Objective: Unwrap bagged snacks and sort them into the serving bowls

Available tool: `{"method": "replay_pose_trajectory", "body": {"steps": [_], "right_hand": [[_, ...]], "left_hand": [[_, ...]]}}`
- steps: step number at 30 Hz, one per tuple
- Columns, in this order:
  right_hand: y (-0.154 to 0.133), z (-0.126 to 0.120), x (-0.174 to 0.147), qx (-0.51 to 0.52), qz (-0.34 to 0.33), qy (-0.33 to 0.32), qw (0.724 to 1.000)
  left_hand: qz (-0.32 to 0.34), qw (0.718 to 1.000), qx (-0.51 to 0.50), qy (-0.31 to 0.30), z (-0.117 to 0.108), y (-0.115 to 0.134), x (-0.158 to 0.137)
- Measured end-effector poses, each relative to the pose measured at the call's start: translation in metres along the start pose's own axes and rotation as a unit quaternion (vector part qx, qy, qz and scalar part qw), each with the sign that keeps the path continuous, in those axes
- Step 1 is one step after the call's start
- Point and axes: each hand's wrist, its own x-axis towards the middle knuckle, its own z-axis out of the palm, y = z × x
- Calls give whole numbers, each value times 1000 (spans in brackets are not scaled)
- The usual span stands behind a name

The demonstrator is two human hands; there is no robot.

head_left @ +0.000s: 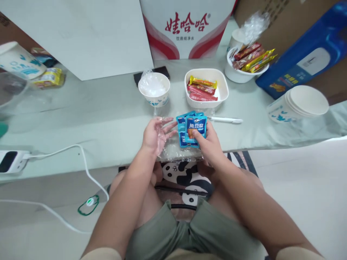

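Observation:
My right hand is closed on several blue snack packets, thumb pressed on the front one. They are fanned out just above the table's near edge. To their left, my left hand has its fingers stretched out and apart, pointing at the packets. Clear plastic film clings over its fingers and spreads below the packets; whether the hand is inside a bag I cannot tell. Behind the packets stands a white rectangular bowl holding red and yellow snack sticks. A white pen-like knife lies to the right.
A paper cup with clear plastic inside stands behind my left hand, near a dark flat object. At right are a round bowl of snack sticks, stacked paper cups and a blue box. A white cable hangs at left.

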Motion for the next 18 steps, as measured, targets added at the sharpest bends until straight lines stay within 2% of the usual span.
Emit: {"method": "replay_pose_trajectory", "body": {"steps": [4,6,9,13,15,16,18], "right_hand": [[6,-2,1,55,-32,59,996],[3,-10,2,72,-53,92,992],[-15,-31,20,79,-80,131,985],[-50,-58,78,23,-116,143,983],[-61,-65,101,-31,-85,133,987],[-63,-65,107,-59,-67,149,985],[-57,-62,101,-92,-58,194,975]], "left_hand": [[49,994,33,92,-5,3,3],[51,992,40,112,-7,6,3],[41,993,44,107,-10,12,3],[43,995,30,84,-12,16,3],[46,996,23,71,-13,17,3],[48,997,18,65,-13,17,3],[47,997,9,57,-13,18,3]]}}
